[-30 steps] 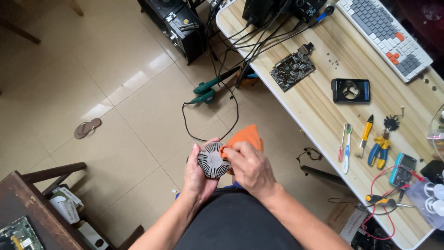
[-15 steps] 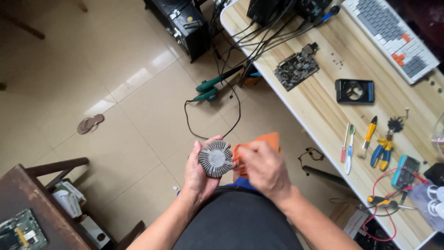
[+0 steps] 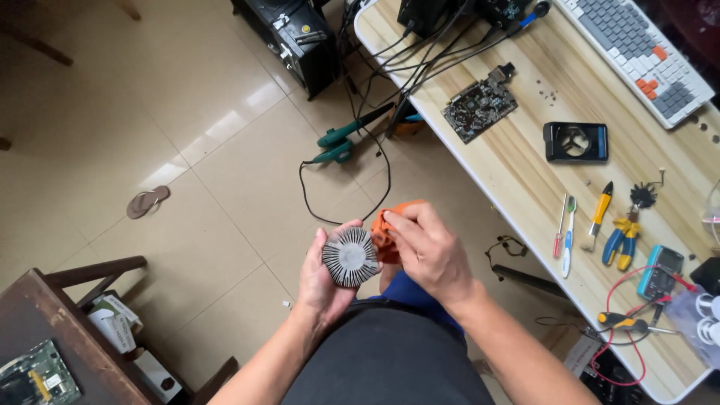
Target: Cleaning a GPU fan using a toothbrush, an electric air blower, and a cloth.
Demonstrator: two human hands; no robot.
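Left hand (image 3: pixel 324 274) cradles round heatsink (image 3: pixel 350 257), right hand (image 3: pixel 427 251) presses orange cloth (image 3: pixel 386 229)

1. You hold a round, finned metal heatsink (image 3: pixel 350 257) with radial grey fins and a flat centre, its face turned up toward you.
2. An orange cloth (image 3: pixel 386 229), bunched up, presses against its right edge.

Orange cloth (image 3: pixel 390 225) mostly behind right hand (image 3: pixel 427 251)
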